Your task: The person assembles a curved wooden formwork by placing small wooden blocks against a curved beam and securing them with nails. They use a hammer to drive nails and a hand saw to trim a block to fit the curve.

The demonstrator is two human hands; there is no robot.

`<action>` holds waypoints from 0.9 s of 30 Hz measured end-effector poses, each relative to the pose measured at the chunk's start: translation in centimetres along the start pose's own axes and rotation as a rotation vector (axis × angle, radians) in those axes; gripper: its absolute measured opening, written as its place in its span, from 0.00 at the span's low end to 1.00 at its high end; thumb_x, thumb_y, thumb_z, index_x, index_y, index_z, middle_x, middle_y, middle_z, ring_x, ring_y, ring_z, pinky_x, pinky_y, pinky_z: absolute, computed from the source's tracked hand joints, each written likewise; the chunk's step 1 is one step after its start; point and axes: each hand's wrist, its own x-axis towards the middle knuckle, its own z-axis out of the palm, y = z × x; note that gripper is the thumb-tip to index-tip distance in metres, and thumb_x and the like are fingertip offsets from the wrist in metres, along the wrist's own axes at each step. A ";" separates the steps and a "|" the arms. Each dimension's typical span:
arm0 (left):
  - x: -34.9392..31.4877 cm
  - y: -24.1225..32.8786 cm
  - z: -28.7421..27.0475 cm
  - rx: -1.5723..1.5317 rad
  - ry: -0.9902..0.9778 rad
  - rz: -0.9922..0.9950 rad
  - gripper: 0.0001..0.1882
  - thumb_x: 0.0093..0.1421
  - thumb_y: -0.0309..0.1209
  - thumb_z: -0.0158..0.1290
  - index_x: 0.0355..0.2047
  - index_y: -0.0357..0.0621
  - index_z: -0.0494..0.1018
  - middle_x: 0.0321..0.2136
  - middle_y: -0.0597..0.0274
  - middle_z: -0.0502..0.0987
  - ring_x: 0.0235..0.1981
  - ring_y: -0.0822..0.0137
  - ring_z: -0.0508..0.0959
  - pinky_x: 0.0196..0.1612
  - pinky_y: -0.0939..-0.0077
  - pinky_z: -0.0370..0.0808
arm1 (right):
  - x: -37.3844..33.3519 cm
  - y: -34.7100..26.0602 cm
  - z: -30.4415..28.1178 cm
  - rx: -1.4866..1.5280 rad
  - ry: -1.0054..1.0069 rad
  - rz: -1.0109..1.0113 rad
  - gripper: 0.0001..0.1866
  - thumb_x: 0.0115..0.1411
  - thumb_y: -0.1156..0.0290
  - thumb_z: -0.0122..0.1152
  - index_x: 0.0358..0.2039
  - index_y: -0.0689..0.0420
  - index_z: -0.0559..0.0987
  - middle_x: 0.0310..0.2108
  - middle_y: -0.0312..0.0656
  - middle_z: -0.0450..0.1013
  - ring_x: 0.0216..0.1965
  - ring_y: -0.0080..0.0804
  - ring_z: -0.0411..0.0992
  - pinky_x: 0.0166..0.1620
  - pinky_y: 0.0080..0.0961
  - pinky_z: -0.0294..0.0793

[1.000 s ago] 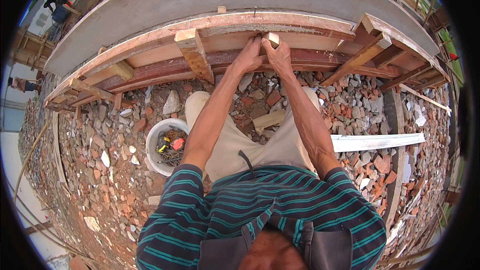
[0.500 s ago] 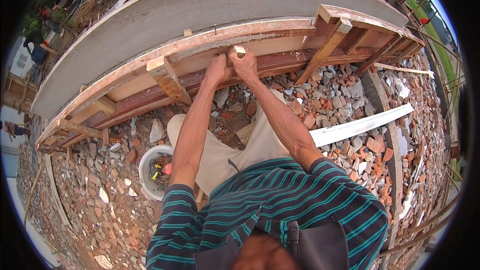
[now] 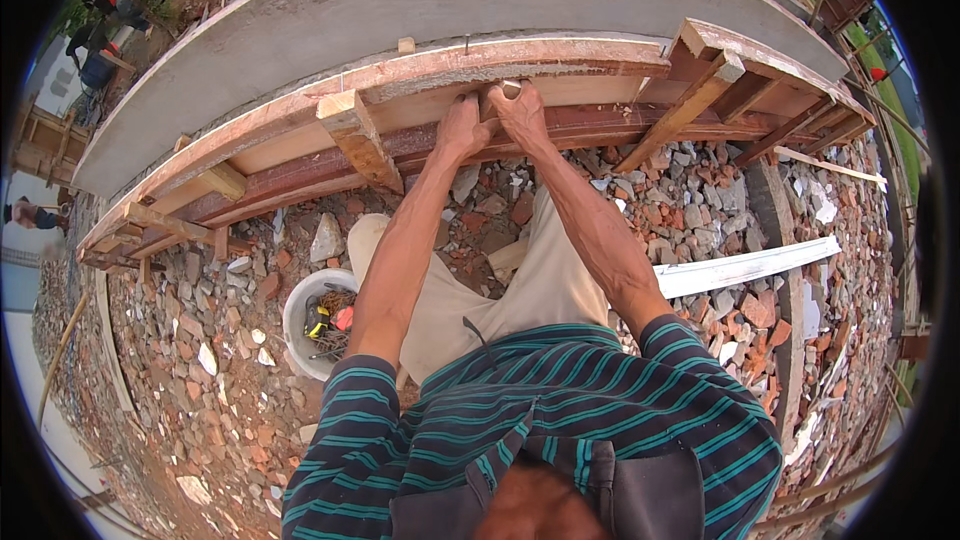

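Note:
A short piece of wood (image 3: 511, 89) stands between the boards of a long timber formwork panel (image 3: 420, 70), its pale end just under the top board. My right hand (image 3: 520, 118) is closed around this piece. Right beside it, my left hand (image 3: 464, 130) is closed against the same piece, its fingertips partly hidden. A wooden brace (image 3: 358, 136) slants down from the panel to the left of my hands. One nail (image 3: 466, 43) sticks up from the top board above them.
A white bucket (image 3: 296, 326) with nails and a yellow-black tape measure (image 3: 318, 322) stands left of my legs. Broken brick rubble (image 3: 230, 380) covers the ground. A white strip (image 3: 745, 268) lies at right. Behind the panel runs a grey concrete wall (image 3: 420, 5).
My hands have pushed the short wood piece slightly up and in, so its end now sits closer under the top board. The whole view has shifted a little.

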 end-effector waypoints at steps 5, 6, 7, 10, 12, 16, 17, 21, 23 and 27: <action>0.3 2.7 0.2 0.114 -0.055 -0.074 0.34 0.54 0.47 0.62 0.51 0.34 0.67 0.47 0.36 0.73 0.51 0.41 0.73 0.50 0.49 0.72 | 2.9 1.9 -1.0 0.267 -0.129 0.122 0.21 0.50 0.60 0.62 0.28 0.70 0.77 0.23 0.48 0.76 0.26 0.33 0.73 0.33 0.35 0.73; 0.2 3.0 0.1 0.128 -0.052 -0.071 0.33 0.54 0.46 0.62 0.51 0.33 0.67 0.47 0.36 0.73 0.51 0.40 0.73 0.50 0.49 0.72 | 2.3 1.5 -1.1 0.287 -0.103 0.162 0.19 0.50 0.61 0.62 0.26 0.68 0.78 0.21 0.43 0.74 0.25 0.27 0.69 0.32 0.33 0.71; -0.1 3.3 0.0 0.142 -0.049 -0.067 0.33 0.54 0.45 0.62 0.51 0.33 0.67 0.48 0.37 0.73 0.51 0.40 0.74 0.50 0.49 0.72 | 1.8 1.2 -1.2 0.275 -0.058 0.143 0.19 0.50 0.61 0.62 0.27 0.68 0.78 0.22 0.44 0.75 0.26 0.29 0.71 0.32 0.34 0.72; -1.8 3.0 -0.5 0.109 -0.021 0.065 0.30 0.53 0.40 0.62 0.51 0.33 0.66 0.49 0.38 0.72 0.49 0.38 0.74 0.49 0.49 0.73 | -1.3 0.8 -1.2 0.222 0.095 0.065 0.19 0.50 0.61 0.64 0.30 0.68 0.78 0.24 0.49 0.76 0.28 0.38 0.75 0.34 0.36 0.73; -2.8 1.7 -0.7 0.032 0.071 0.192 0.29 0.52 0.36 0.62 0.50 0.33 0.66 0.48 0.39 0.72 0.49 0.37 0.73 0.48 0.48 0.73 | -4.0 0.4 -0.3 0.174 0.221 -0.038 0.20 0.51 0.61 0.65 0.33 0.68 0.77 0.26 0.53 0.77 0.30 0.45 0.77 0.36 0.39 0.74; -4.3 0.2 -0.5 -0.059 0.175 0.194 0.26 0.51 0.32 0.60 0.48 0.33 0.68 0.47 0.39 0.72 0.48 0.36 0.74 0.47 0.48 0.73 | -5.5 -1.4 0.8 0.208 0.235 -0.046 0.20 0.53 0.61 0.64 0.35 0.69 0.76 0.26 0.48 0.75 0.28 0.31 0.72 0.34 0.33 0.72; -4.7 0.9 -1.5 -0.050 0.156 0.131 0.25 0.51 0.31 0.60 0.48 0.33 0.68 0.47 0.39 0.72 0.48 0.36 0.74 0.47 0.48 0.73 | -5.3 -1.3 1.1 0.222 0.185 -0.016 0.20 0.53 0.62 0.63 0.34 0.69 0.77 0.24 0.47 0.74 0.28 0.30 0.71 0.34 0.32 0.72; -5.0 2.5 -4.5 0.218 0.059 -0.038 0.21 0.49 0.28 0.58 0.44 0.31 0.72 0.48 0.37 0.72 0.47 0.36 0.75 0.47 0.46 0.73 | -3.8 -2.4 1.5 0.303 0.072 0.044 0.20 0.52 0.61 0.61 0.27 0.70 0.76 0.18 0.43 0.71 0.24 0.25 0.66 0.29 0.32 0.70; -4.4 2.5 -4.6 0.250 0.046 -0.049 0.18 0.48 0.28 0.58 0.39 0.30 0.74 0.48 0.36 0.73 0.46 0.35 0.75 0.47 0.45 0.74 | -3.5 -2.4 1.4 0.235 0.066 0.044 0.20 0.51 0.60 0.61 0.26 0.70 0.76 0.18 0.43 0.70 0.24 0.24 0.66 0.28 0.33 0.70; -4.0 3.0 -5.4 0.282 -0.080 -0.091 0.16 0.47 0.31 0.60 0.33 0.30 0.77 0.45 0.35 0.75 0.45 0.36 0.76 0.46 0.47 0.74 | -3.0 -2.7 0.8 0.165 -0.015 0.173 0.24 0.49 0.58 0.61 0.29 0.73 0.78 0.26 0.60 0.77 0.31 0.50 0.78 0.37 0.41 0.75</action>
